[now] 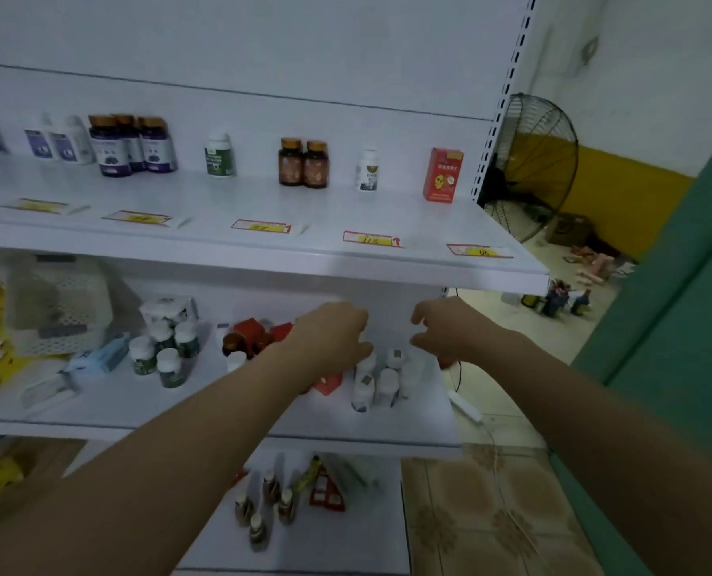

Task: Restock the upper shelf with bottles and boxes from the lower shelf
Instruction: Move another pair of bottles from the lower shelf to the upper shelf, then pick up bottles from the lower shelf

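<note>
Both my hands reach in under the upper shelf [262,247]. My left hand [333,338] hovers with loosely curled fingers over several white bottles [381,380] on the lower shelf [138,409] and holds nothing that I can see. My right hand [445,330] hangs to the right of those bottles, fingers loosely curled, also holding nothing. Red boxes [262,330] and a brown bottle [231,342] lie behind my left forearm. On the upper shelf stand a red box [442,175], a white bottle [366,170], two brown bottles [303,163], a green-labelled bottle [220,155] and purple-labelled bottles [132,145].
Green-labelled bottles [165,351], a blue box [96,359] and a white perforated basket [55,309] sit on the lower shelf's left. More small bottles [262,509] lie on the bottom shelf. A black fan [532,160] stands right of the rack, with clutter on the floor.
</note>
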